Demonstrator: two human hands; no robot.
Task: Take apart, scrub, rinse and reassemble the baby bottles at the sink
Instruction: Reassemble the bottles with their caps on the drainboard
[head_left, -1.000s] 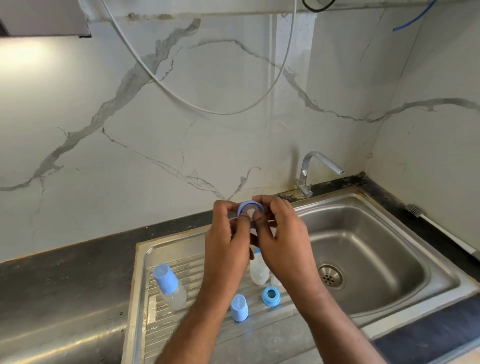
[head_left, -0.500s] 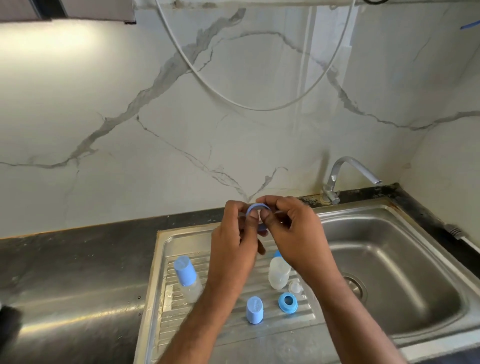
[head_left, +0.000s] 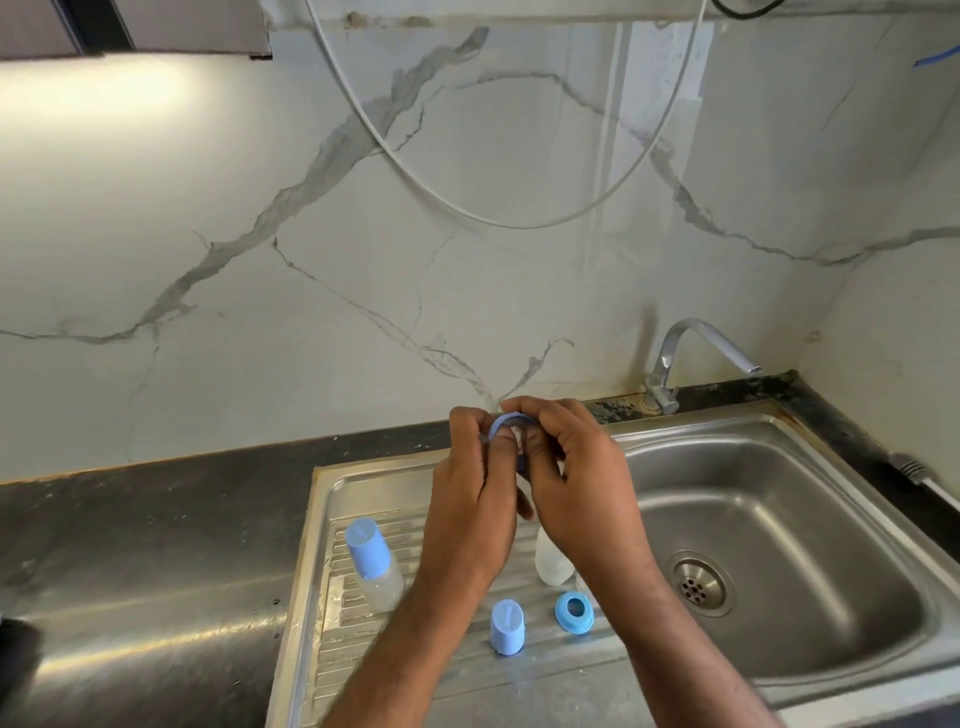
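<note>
Both hands hold a blue bottle collar ring (head_left: 506, 422) up above the drainboard. My left hand (head_left: 472, 483) grips its left side with a thumb on the rim, and my right hand (head_left: 576, 473) pinches its right side. Whatever sits inside the ring is hidden by my fingers. On the drainboard (head_left: 363, 644) stands a capped baby bottle (head_left: 374, 564) at the left, leaning a little. A loose blue cap (head_left: 506, 626) stands in front, and a second blue ring (head_left: 574, 612) lies beside it. An open clear bottle body (head_left: 551, 564) stands behind my right wrist.
The steel sink basin (head_left: 769, 499) with its drain (head_left: 698, 583) lies to the right, under a chrome tap (head_left: 691, 353). A dark counter (head_left: 156, 519) stretches left. A white hose (head_left: 519, 223) loops across the marble wall. A cable plug (head_left: 909, 465) lies at the far right.
The view has shifted, so the sink sits further right in frame. My hands keep hold of the blue ring, with fingers working at its middle. The parts on the drainboard have not moved.
</note>
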